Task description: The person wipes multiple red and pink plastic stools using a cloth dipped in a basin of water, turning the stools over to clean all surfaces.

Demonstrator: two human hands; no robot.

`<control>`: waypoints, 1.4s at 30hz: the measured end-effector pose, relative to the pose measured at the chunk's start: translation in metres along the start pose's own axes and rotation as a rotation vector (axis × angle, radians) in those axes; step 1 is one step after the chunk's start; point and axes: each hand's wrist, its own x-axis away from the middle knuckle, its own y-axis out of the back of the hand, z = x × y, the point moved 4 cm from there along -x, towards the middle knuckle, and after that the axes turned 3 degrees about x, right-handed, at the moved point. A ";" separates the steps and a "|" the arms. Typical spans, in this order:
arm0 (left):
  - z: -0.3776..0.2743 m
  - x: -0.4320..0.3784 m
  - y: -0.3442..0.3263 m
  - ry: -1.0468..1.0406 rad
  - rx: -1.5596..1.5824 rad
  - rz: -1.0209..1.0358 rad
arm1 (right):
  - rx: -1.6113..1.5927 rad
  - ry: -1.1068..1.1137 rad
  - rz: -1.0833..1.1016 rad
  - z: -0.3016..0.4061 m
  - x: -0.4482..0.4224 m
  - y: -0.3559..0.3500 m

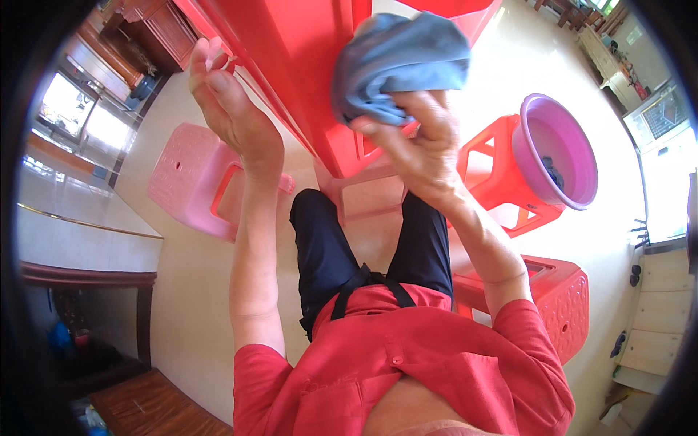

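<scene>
Before me is a red plastic stool [294, 60], tilted, with its upper part cut off by the picture's top edge. My left hand [240, 109] is at its left edge, thumb and fingers bent around a red part there; the exact grip is partly hidden. A crumpled blue-grey cloth [409, 54] is bunched in my right hand [425, 136], over the right side of the red stool. Both hand and cloth are slightly blurred. Whether the cloth presses on the plastic is not plain.
A pink stool [188, 174] lies at left; another pink stool [371, 196] is beyond my knees. At right, a purple basin [583, 163] with dark contents rests on a red-orange stool [491, 158]. Near my right elbow is another red stool [561, 310]. Dark wooden furniture [92, 272] lines the left.
</scene>
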 end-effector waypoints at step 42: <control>-0.003 -0.013 -0.103 -0.255 -0.289 0.644 | 0.664 0.227 0.019 -0.112 0.103 -0.018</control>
